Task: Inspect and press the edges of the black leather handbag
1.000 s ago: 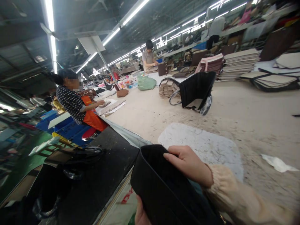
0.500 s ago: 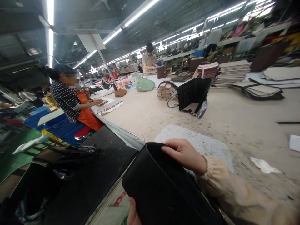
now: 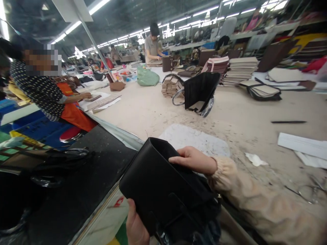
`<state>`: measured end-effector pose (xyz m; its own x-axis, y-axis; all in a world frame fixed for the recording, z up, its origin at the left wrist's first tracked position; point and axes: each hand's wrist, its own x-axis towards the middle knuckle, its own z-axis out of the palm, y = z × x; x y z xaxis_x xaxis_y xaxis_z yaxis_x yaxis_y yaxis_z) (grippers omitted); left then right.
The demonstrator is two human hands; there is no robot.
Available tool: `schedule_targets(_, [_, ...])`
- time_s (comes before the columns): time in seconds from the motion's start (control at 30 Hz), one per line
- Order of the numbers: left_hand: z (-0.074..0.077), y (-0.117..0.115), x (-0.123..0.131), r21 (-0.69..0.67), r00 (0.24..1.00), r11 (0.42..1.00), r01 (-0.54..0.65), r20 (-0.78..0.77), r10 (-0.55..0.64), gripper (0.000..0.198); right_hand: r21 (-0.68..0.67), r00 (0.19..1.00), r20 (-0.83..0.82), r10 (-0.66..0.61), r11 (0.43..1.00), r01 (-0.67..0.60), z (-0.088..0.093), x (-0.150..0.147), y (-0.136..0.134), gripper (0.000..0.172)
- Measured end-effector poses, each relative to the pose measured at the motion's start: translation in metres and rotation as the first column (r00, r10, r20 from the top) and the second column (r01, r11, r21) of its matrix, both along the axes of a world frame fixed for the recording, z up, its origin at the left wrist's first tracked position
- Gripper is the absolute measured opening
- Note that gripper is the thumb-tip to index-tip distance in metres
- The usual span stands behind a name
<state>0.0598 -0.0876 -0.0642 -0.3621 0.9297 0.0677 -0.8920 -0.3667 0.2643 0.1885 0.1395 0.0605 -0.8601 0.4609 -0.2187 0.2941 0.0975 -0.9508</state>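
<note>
A black handbag (image 3: 150,180) is tilted in front of me at the table edge, its rounded bottom corner toward the upper left. My left hand (image 3: 136,224) grips its lower left edge, thumb on the outer face and the other fingers hidden. My right hand (image 3: 192,160) is closed over the far upper edge, thumb on the near side, with its other fingertips out of sight. Clear plastic wrap shows near the bag's lower end. Under and beyond it lies a whitish, stained board (image 3: 196,139).
Another black bag (image 3: 200,92) stands open on the table, near stacked beige pieces (image 3: 171,86). At right are a dark pen-like stick (image 3: 288,121), white papers (image 3: 304,144) and scissors (image 3: 309,194). A co-worker in an orange apron (image 3: 76,115) works at left beside a black surface (image 3: 102,153).
My view has turned right and down, so scissors and more paper now show. The bag, still in both hands, shows more of its face and lower end.
</note>
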Motion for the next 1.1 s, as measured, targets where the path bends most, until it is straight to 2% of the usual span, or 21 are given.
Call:
schedule_targets(0.13, [-0.001, 0.0, 0.004, -0.189, 0.982, 0.964, -0.189, -0.009, 0.19, 0.049, -0.012, 0.998, 0.024, 0.053, 0.999, -0.053, -0.002, 0.027, -0.017, 0.037])
schedule_targets(0.27, [0.003, 0.0, 0.006, -0.355, 0.959, 0.891, -0.283, -0.09, 0.268, 0.045, -0.042, 0.994, -0.05, 0.097, 0.994, -0.099, -0.008, 0.052, -0.033, 0.033])
schedule_targets(0.37, [0.008, 0.001, 0.006, -0.405, 0.935, 0.843, -0.354, -0.161, 0.315, 0.043, -0.05, 0.991, -0.11, 0.08, 0.995, -0.085, -0.011, 0.065, -0.037, 0.035])
schedule_targets(0.43, [0.011, 0.002, 0.005, -0.391, 0.932, 0.846, -0.362, -0.169, 0.32, 0.043, -0.066, 0.985, -0.145, 0.095, 0.992, -0.106, -0.011, 0.07, -0.036, 0.036])
schedule_targets(0.5, [0.014, 0.003, 0.005, -0.35, 0.943, 0.875, -0.333, -0.144, 0.301, 0.044, -0.076, 0.981, -0.164, 0.1, 0.991, -0.114, -0.012, 0.072, -0.035, 0.038])
schedule_targets(0.63, [0.017, 0.003, 0.006, -0.303, 0.954, 0.905, -0.3, -0.124, 0.275, 0.045, -0.061, 0.986, -0.162, 0.031, 0.997, -0.041, -0.013, 0.071, -0.035, 0.037])
schedule_targets(0.73, [0.018, 0.002, 0.006, -0.286, 0.951, 0.907, -0.308, -0.11, 0.288, 0.045, -0.094, 0.983, -0.182, 0.019, 0.995, -0.036, -0.013, 0.071, -0.037, 0.033])
schedule_targets(0.83, [0.018, 0.0, 0.006, -0.228, 0.964, 0.937, -0.264, -0.082, 0.252, 0.048, -0.109, 0.982, -0.186, 0.005, 0.994, -0.026, -0.012, 0.073, -0.038, 0.032])
schedule_targets(0.97, [0.017, -0.002, 0.005, -0.15, 0.98, 0.969, -0.194, -0.069, 0.186, 0.053, -0.133, 0.985, -0.131, -0.112, 0.987, 0.094, -0.013, 0.07, -0.038, 0.04])
schedule_targets(1.1, [0.02, -0.003, 0.007, -0.165, 0.974, 0.961, -0.22, -0.082, 0.209, 0.052, -0.127, 0.969, -0.114, -0.218, 0.971, 0.203, -0.013, 0.06, -0.035, 0.045])
